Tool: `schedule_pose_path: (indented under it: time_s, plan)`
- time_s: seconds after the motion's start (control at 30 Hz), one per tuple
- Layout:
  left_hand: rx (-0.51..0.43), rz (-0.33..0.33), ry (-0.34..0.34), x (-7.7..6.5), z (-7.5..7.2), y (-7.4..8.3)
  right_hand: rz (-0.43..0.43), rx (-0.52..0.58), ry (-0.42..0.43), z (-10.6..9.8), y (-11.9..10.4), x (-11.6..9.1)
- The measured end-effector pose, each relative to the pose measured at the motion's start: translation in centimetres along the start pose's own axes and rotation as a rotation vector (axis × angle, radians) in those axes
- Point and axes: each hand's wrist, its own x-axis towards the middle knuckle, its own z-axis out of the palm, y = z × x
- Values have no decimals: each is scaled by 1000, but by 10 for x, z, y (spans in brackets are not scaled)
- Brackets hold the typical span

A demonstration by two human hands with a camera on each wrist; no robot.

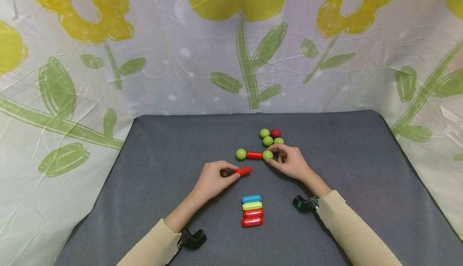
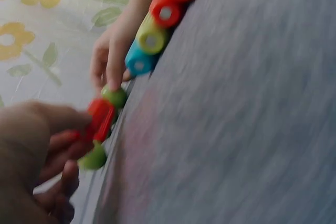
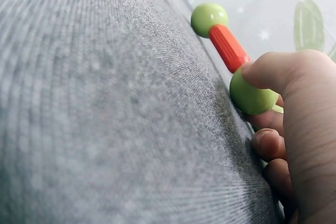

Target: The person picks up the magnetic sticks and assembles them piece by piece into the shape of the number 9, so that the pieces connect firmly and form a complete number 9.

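From the head, the worktop (image 1: 155, 157) has its near edge cut off. Midway between its side edges, the left grip (image 1: 213, 179) pinches a loose red rod (image 1: 243, 170) between thumb and fingers; the covered end cannot be seen. The right grip (image 1: 291, 165) holds the right green ball (image 1: 267, 154) of a joined piece, whose middle red rod (image 1: 254, 155) and left green ball (image 1: 240, 154) lie just beyond the loose rod, on the far-edge side. Farther toward that edge sit three green balls (image 1: 267, 141) and a dark red ball (image 1: 275, 133), the nearest green one partly covered by the right fingers. Toward the near edge, a blue rod (image 1: 251, 199), a yellow rod (image 1: 252, 205) and two red rods (image 1: 253, 217) lie side by side.

The left wrist view is blurred; the held rod overlaps the joined piece, so its middle is hard to separate. Only here do pale discs show on the row's ends.

The right wrist view shows the right thumb pressed on its ball; the fingers behind are partly hidden. The loose rod is cut off at the top, a pale dot on its tip, apart from the left ball.
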Motion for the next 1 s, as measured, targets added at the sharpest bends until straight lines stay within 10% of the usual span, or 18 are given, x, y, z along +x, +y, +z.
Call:
schedule_pose_path:
  time_s: [0.23, 1.0]
  plan:
    - [82, -149, 173, 2, -7, -6, 3, -5, -3, 0, -1, 0]
    - [64, -198, 91, 6, 13, 9, -8, -13, 5, 0, -2, -1]
